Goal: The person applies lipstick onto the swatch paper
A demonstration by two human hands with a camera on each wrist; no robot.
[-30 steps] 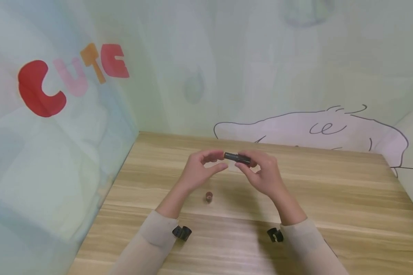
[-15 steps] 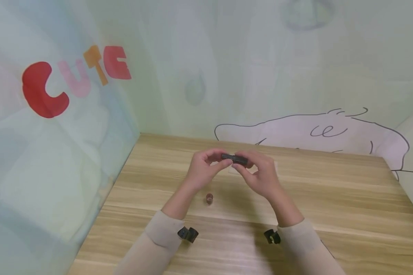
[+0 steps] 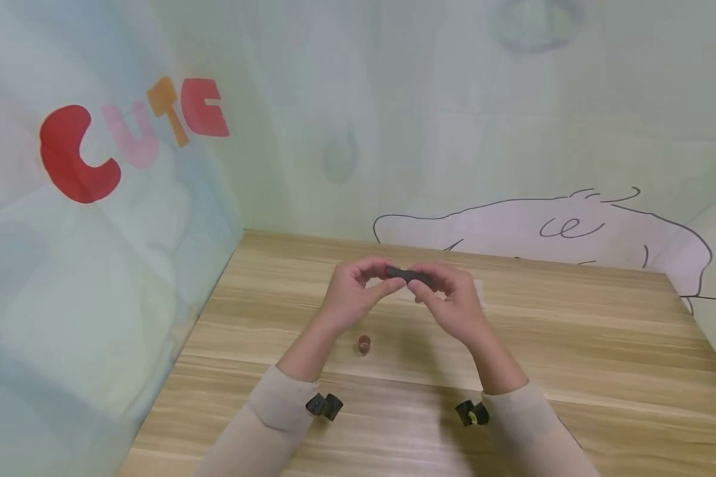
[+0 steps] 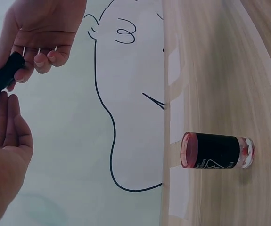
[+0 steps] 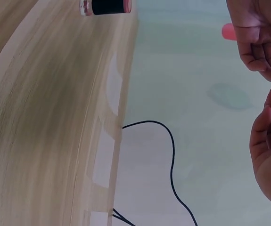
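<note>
A slim black tube (image 3: 407, 274) is held lengthwise between the two hands, above the tabletop. My left hand (image 3: 353, 295) pinches its left end with thumb and fingers. At the other end, the thumb and fingers of my right hand (image 3: 453, 299) grip it. In the left wrist view the black tube (image 4: 7, 74) runs between the hands, with part of it covered by fingers; in the right wrist view the hands hide it. A small clear container (image 4: 217, 150) with a black printed band and reddish contents stands upright on the table, below and nearer the body than the hands.
The wood-grain table (image 3: 573, 344) meets a pale printed wall (image 3: 310, 165) at the back and another at the left. Red, pink and orange letters mark the left wall. Black camera mounts (image 3: 325, 406) sit on both wrists. A pale patch (image 3: 479, 293) shows behind the right hand.
One second ago only the right hand gripped the black tube, with the left hand spread beside its end. The left hand has since closed on that end. The small container has not moved.
</note>
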